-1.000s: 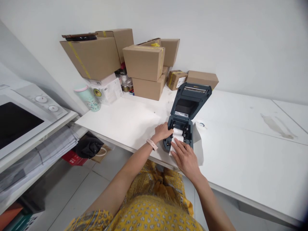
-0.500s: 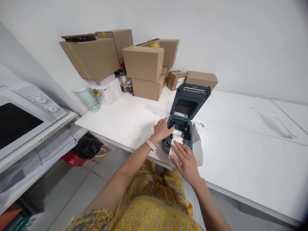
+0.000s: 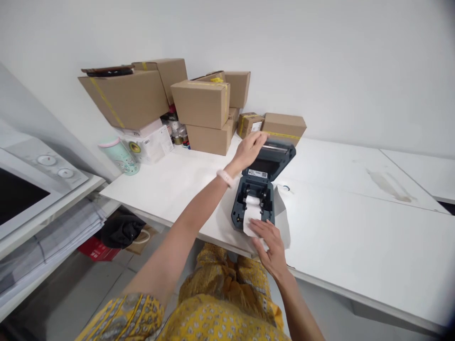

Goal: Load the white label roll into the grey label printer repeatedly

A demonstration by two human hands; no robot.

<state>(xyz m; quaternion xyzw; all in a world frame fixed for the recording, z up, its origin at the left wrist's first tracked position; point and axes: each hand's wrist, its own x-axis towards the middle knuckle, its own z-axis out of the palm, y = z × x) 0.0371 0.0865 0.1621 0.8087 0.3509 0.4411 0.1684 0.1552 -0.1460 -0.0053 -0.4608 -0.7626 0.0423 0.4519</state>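
A dark blue-grey label printer (image 3: pixel 235 208) stands on the white table with its lid (image 3: pixel 284 163) raised. Inside it lies a roll of white label paper (image 3: pixel 250 215), whose loose end reaches over the printer's front. My left hand (image 3: pixel 250 148) is at the lid's upper left edge, fingers stretched out; whether it touches the lid is hard to tell. With fingers spread, my right hand (image 3: pixel 268 241) lies on the paper's end at the front of the printer.
Cardboard boxes (image 3: pixel 201 104) are stacked behind, along the wall. A mint green tumbler (image 3: pixel 121 156) stands at the left beside a white box (image 3: pixel 154 144). Further left is a microwave (image 3: pixel 42 175). A white sheet (image 3: pixel 282 218) lies at the printer's right side.
My left hand has moved from the printer's inside left edge up to the raised lid. The lid looks slightly lower. My right hand has stayed on the paper's end.
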